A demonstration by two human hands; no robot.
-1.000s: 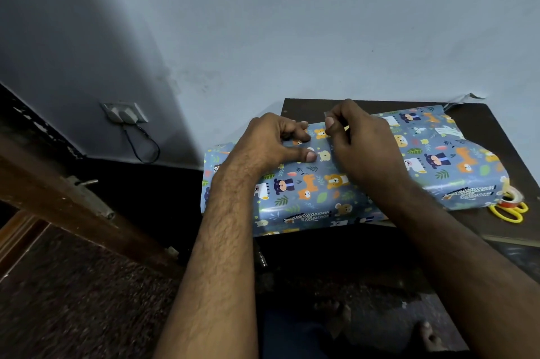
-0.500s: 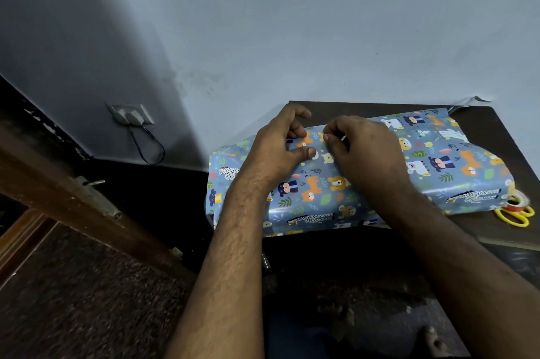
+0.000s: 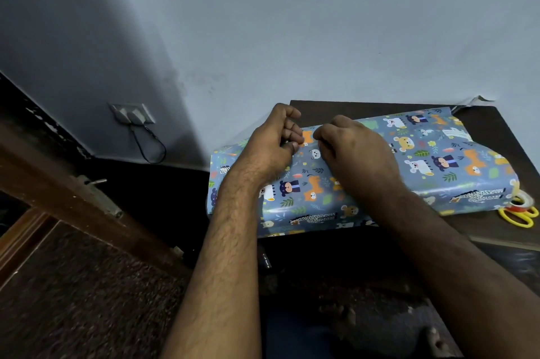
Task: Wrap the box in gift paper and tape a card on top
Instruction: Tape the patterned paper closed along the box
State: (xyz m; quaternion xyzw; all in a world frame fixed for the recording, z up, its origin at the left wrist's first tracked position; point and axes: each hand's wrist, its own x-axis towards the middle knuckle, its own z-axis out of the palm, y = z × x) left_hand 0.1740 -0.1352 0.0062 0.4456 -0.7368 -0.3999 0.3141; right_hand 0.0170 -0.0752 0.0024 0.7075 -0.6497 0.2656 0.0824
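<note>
Both bare forearms reach up from the near edge and converge toward the far middle. The left hand point(image 3: 273, 144) has its fingers curled, thumb tip pointing right toward the other hand. The right hand point(image 3: 355, 151) lies knuckles up, fingers curled under at its left end — the two hands almost touch.

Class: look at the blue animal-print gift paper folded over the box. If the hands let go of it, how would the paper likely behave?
The blue animal-print gift paper bulges in loose curves, so it would probably spring open. Its glossy sheen suggests it slides easily. The left hand and right hand meet at its seam, presumably restraining it.
</note>
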